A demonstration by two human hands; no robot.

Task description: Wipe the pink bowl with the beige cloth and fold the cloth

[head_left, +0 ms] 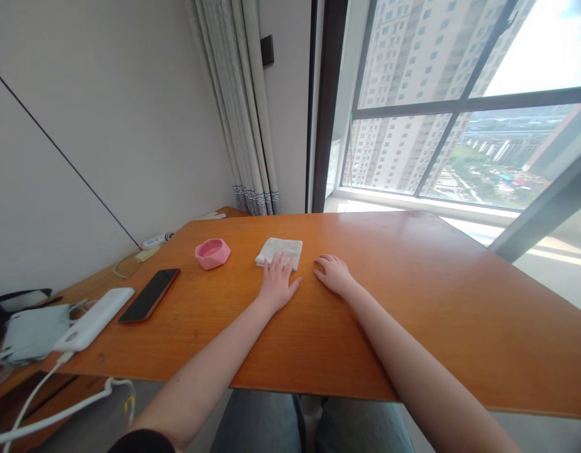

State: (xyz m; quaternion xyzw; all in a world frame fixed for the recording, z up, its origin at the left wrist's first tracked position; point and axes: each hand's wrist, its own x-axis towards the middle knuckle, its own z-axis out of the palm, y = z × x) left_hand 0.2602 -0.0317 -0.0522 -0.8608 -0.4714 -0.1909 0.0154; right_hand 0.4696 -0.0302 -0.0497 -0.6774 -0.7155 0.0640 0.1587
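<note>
A folded white cloth (285, 247) lies flat near the middle of the wooden table (441, 302). My left hand (277, 282) rests with spread fingers, its fingertips over the cloth's near edge. To the right of the cloth and apart from it, my right hand (334, 274) lies palm down on the bare wood, fingers stretched out and holding nothing. Left of the cloth stands a pink angular bowl (212, 254), which neither hand touches.
A dark phone (149, 296) lies at the table's left, beside a white power bank (95, 319) with a white cable (40, 385) plugged in. Further left are a pale grey pouch (33, 333) and a power strip (157, 240). A curtain (243, 113) and windows stand behind.
</note>
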